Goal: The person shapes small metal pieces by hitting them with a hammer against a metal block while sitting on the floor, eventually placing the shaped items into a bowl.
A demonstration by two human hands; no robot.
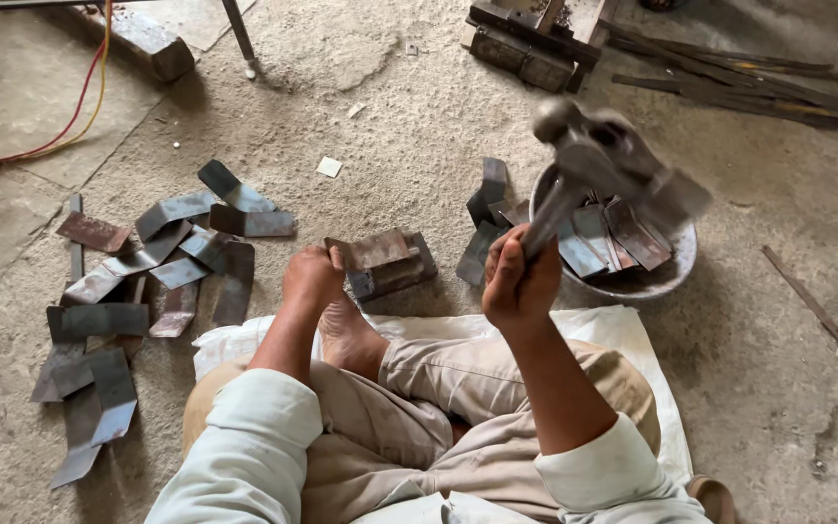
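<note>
Metal strip sits on a steel block right in front of the left hand, which is closed on its near end. Right hand is wrapped tight round a hammer, raised and blurred. Looks like the striking step; the blow needs to land square. Bent pieces lie left, more in a bowl behind the right hand.

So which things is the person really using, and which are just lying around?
In use:
right hand gripping the hammer
left hand holding the metal piece on the steel block

Lying about:
bent strips
bowl of strips
red and yellow cables
metal rods
</note>
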